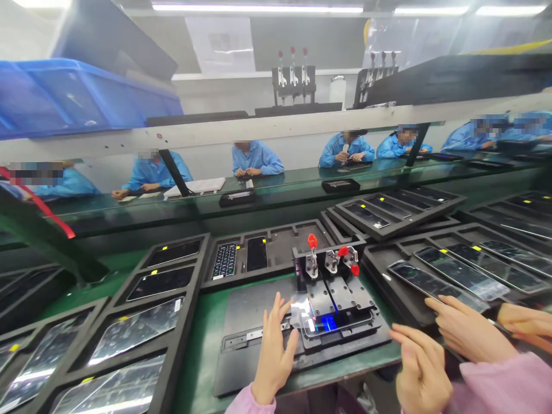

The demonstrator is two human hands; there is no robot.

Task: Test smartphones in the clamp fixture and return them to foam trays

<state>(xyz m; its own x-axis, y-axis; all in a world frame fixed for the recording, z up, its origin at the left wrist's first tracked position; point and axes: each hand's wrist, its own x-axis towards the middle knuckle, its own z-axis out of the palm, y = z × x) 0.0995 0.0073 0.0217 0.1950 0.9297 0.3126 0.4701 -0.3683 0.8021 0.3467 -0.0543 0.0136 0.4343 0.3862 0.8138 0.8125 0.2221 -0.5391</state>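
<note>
My left hand [275, 344] has its fingers spread, just left of a black clamping fixture [340, 299] with red-tipped toggle clamps. A phone screen [332, 324] lies in the fixture, its surface glowing blue in part. At the screen's left end, close to my left fingertips, is a piece of clear film [302, 312]; I cannot tell whether they touch it. My right hand [421, 368] is beside the fixture's right front corner, fingers curled together toward it. What it holds, if anything, is hidden. One clamp handle stands up; others tilt to the right.
Foam trays [196, 310] with phone screens [161, 282] lie left and behind. Another tray [379, 276] is at right, where a co-worker's hand [470, 328] touches a screen [431, 282]. A blue bin [86, 98] sits on the shelf [241, 126]. People in blue [259, 158] work opposite.
</note>
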